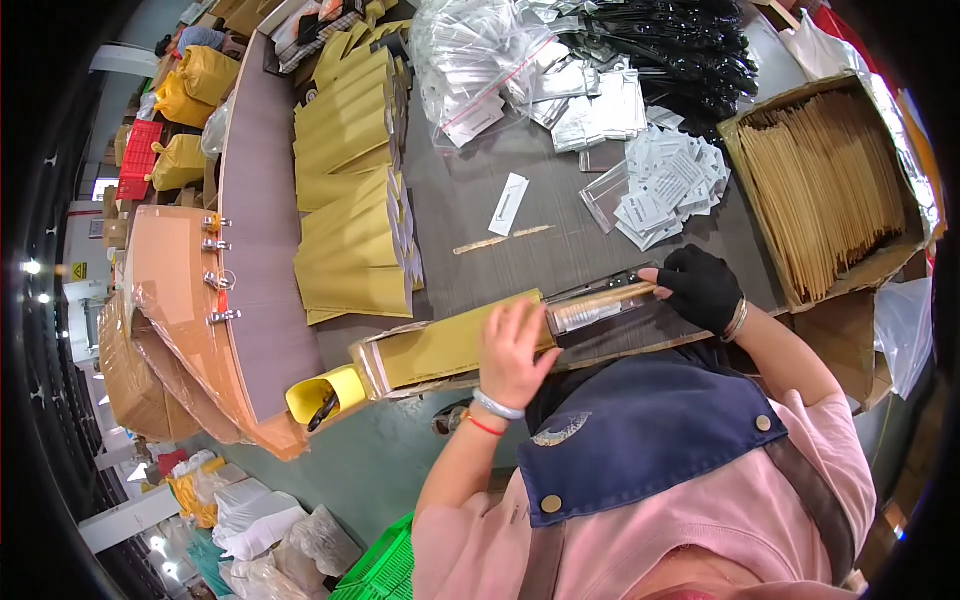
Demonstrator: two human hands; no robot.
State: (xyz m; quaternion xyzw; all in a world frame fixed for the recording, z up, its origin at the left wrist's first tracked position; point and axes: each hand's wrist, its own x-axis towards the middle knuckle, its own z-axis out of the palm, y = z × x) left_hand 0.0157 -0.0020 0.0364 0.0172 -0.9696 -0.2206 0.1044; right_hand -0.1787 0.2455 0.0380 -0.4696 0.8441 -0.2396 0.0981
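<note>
A gold paper envelope (435, 345) lies lengthwise along the table's near edge, its mouth toward the right. Over that mouth rests my bare left hand (515, 348), slightly blurred, fingers spread and thumb apart. My black-gloved right hand (700, 288) grips the right end of a long bundle: a pale wooden stick (610, 298) with a clear, flat packet (580, 316) and a black plastic piece (600, 284). The bundle's left end meets the envelope's mouth; how far it reaches inside is hidden. Beyond it lie another wooden stick (503, 240) and a white sachet (509, 205).
Gold envelopes (355, 245) are stacked at the left. White sachets (672, 185), a clear bag of packets (475, 70) and black plastic pieces (660, 45) cover the far side. A carton of wooden sticks (825, 190) stands right; a yellow holder (328, 397) sits at the near-left edge.
</note>
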